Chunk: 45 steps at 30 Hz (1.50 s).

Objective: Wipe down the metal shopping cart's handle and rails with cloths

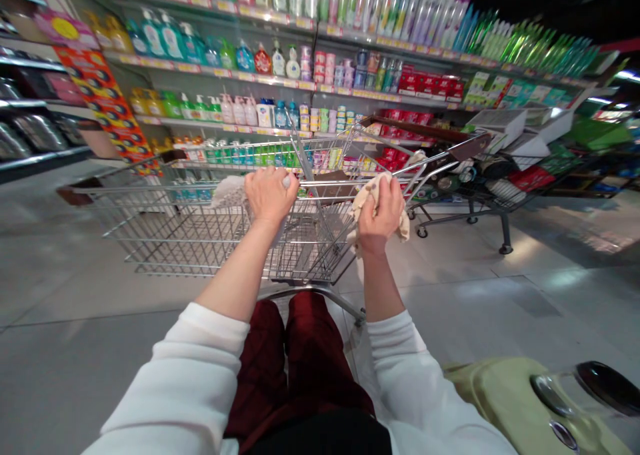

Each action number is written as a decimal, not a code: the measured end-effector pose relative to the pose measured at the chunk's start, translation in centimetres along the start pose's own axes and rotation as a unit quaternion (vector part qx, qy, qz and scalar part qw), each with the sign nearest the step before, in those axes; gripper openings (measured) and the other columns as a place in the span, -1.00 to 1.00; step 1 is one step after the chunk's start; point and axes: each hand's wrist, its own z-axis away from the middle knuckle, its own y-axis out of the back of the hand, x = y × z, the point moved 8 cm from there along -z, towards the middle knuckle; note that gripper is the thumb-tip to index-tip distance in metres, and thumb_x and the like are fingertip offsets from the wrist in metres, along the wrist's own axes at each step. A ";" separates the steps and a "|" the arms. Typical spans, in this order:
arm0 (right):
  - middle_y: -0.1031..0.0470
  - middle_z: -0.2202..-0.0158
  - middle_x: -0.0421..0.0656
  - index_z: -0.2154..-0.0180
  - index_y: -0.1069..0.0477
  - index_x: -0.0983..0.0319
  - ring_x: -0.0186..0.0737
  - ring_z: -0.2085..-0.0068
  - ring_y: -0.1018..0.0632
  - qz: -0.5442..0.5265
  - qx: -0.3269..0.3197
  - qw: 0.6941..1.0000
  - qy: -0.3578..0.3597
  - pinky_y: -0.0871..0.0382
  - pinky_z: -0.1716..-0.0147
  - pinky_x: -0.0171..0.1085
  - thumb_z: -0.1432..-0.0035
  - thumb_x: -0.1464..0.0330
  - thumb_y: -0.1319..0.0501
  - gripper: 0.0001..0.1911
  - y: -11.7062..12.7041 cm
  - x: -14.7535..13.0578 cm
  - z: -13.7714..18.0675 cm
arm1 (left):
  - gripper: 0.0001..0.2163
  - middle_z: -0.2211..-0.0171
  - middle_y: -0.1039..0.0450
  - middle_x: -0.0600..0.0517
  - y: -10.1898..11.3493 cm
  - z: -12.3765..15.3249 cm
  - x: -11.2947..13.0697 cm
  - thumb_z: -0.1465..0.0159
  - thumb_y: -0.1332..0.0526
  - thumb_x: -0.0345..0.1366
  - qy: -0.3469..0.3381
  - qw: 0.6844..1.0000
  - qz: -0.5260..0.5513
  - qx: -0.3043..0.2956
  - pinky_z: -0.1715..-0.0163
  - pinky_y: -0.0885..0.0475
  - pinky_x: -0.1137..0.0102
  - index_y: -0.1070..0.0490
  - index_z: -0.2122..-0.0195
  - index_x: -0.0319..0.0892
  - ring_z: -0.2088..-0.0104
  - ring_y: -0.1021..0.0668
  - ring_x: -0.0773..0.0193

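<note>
A wire shopping cart [200, 235] stands in front of me in a shop aisle. My left hand [270, 193] is closed over the cart's handle bar, with a pale cloth [227, 191] showing beside it on the bar. My right hand [383, 208] is closed on a beige rag [361, 203] pressed against the right end of the same bar. The rag hangs below my fingers. The cart's basket looks empty. My white sleeves and dark red trousers fill the lower part of the view.
Shelves of bottles [260, 58] and boxes run across the back. More carts [470, 175] holding goods stand to the right. A dark shelf unit [30, 135] is at the left. A pale green object [520, 401] sits at the bottom right. Grey tiled floor surrounds the cart.
</note>
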 end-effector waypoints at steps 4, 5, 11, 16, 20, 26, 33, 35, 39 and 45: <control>-0.22 -0.35 0.06 -0.28 -0.32 0.28 -0.04 -0.41 -0.14 0.040 -0.050 0.998 0.009 -0.16 -0.34 0.06 -0.40 0.30 0.04 -0.49 -2.2 -1.1 -0.1 | -0.65 0.21 -0.52 -0.14 0.0 0.0 -0.1 -0.38 0.05 -0.12 0.000 1.000 -0.003 0.001 0.00 -0.21 0.10 -0.50 0.26 -0.13 0.07 -0.46 -0.05; -0.21 -0.36 0.06 -0.29 -0.30 0.28 -0.03 -0.42 -0.12 0.044 -0.059 0.997 0.007 -0.17 -0.34 0.06 -0.40 0.31 0.04 -0.49 -2.6 -1.1 0.7 | -0.64 0.20 -0.52 -0.14 0.0 0.0 -0.1 -0.38 0.05 -0.11 0.000 1.000 -0.005 0.001 0.00 -0.21 0.10 -0.50 0.26 -0.13 0.07 -0.46 -0.05; -0.23 -0.36 0.06 -0.27 -0.33 0.29 0.01 -0.43 -0.10 0.037 -0.141 0.989 0.029 -0.15 -0.35 0.07 -0.36 0.39 0.01 -0.50 -5.0 -1.1 8.1 | -0.61 0.19 -0.53 -0.16 0.0 0.0 0.0 -0.40 0.08 -0.10 0.003 1.000 -0.002 -0.001 -0.01 -0.20 0.08 -0.50 0.25 -0.15 0.06 -0.46 -0.05; -0.26 -0.35 0.05 -0.30 -0.28 0.29 -0.03 -0.44 -0.07 0.033 -0.223 0.974 0.023 -0.16 -0.35 0.04 -0.34 0.44 0.02 -0.47 -6.9 -0.8 13.6 | -0.59 0.18 -0.53 -0.16 -0.2 0.0 0.1 -0.41 0.09 -0.09 0.002 1.000 0.005 0.001 -0.02 -0.20 0.08 -0.51 0.23 -0.15 0.04 -0.46 -0.06; -0.26 -0.36 0.04 -0.29 -0.31 0.27 -0.03 -0.44 -0.08 0.030 -0.254 0.966 0.025 -0.13 -0.37 0.03 -0.32 0.46 0.01 -0.46 -7.4 -0.7 15.6 | -0.59 0.18 -0.53 -0.16 -0.1 0.1 0.2 -0.41 0.09 -0.10 0.002 1.000 0.003 -0.001 -0.02 -0.21 0.08 -0.52 0.23 -0.16 0.04 -0.47 -0.06; -0.29 -0.35 0.02 -0.26 -0.35 0.29 -0.03 -0.45 -0.07 0.016 -0.237 0.969 0.062 -0.14 -0.37 0.01 -0.36 0.44 0.01 -0.51 -6.6 -1.0 15.2 | -0.60 0.19 -0.52 -0.14 0.0 0.1 0.1 -0.42 0.08 -0.11 -0.005 1.000 -0.006 0.013 0.00 -0.22 0.10 -0.51 0.22 -0.16 0.06 -0.47 -0.04; -0.30 -0.34 0.00 -0.26 -0.35 0.24 -0.12 -0.43 -0.13 -0.049 -0.221 0.968 0.110 -0.17 -0.36 0.00 -0.25 0.55 0.00 -0.43 -5.4 -0.3 16.6 | -0.67 0.25 -0.51 -0.10 0.2 0.2 0.2 -0.40 0.04 -0.15 -0.009 1.000 -0.007 0.021 0.04 -0.23 0.12 -0.49 0.27 -0.11 0.10 -0.45 0.02; -0.35 -0.31 -0.01 -0.25 -0.37 0.22 -0.15 -0.38 -0.24 -0.067 -0.222 0.967 0.109 -0.23 -0.33 -0.04 -0.25 0.55 -0.01 -0.44 -4.7 0.0 17.3 | -0.68 0.25 -0.50 -0.10 0.3 0.2 0.1 -0.40 0.04 -0.16 -0.010 1.000 -0.008 0.024 0.05 -0.23 0.11 -0.49 0.27 -0.11 0.11 -0.45 0.02; -0.46 -0.21 -0.02 -0.23 -0.40 0.16 -0.18 -0.22 -0.44 -0.108 -0.203 0.971 0.066 -0.36 -0.22 -0.10 -0.26 0.51 -0.02 -0.45 -2.6 0.0 16.3 | -0.69 0.25 -0.50 -0.10 0.2 0.2 0.1 -0.39 0.03 -0.16 -0.016 0.999 -0.011 0.030 0.07 -0.24 0.11 -0.49 0.27 -0.11 0.13 -0.45 0.02; -0.42 -0.24 -0.01 -0.17 -0.45 0.16 -0.13 -0.28 -0.37 -0.100 -0.066 0.991 0.068 -0.28 -0.28 0.01 -0.36 0.42 0.02 -0.55 0.1 -2.8 6.1 | -0.71 0.27 -0.51 -0.08 0.1 0.3 0.0 -0.39 0.01 -0.17 -0.022 0.998 -0.011 0.050 0.07 -0.25 0.11 -0.48 0.28 -0.10 0.15 -0.45 0.03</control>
